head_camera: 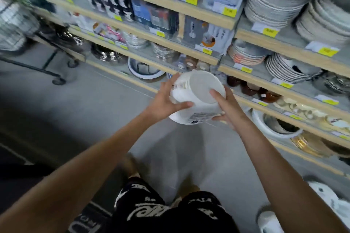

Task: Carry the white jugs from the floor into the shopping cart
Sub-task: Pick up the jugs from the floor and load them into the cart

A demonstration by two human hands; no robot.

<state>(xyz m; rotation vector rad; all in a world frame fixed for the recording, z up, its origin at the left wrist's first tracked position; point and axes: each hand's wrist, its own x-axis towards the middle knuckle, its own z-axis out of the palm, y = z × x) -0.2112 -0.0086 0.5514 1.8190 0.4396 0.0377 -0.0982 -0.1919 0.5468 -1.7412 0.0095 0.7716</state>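
Observation:
A white jug (pixel 198 92) is held up in front of me, tipped so its round base faces the camera, with a label on its lower side. My left hand (pixel 166 98) grips its left side, thumb across the front. My right hand (pixel 227 108) grips its right side, with a finger on the base. The wire shopping cart (pixel 13 24) stands at the far left, well away from the jug. More white jugs (pixel 325 200) lie on the floor at the lower right.
Wooden shelves (pixel 189 56) with stacked plates (pixel 272 5), bowls and boxed goods run from the upper left to the right edge. Grey floor (pixel 106 104) lies between me and the cart. My legs in dark printed shorts (pixel 166 212) are at the bottom.

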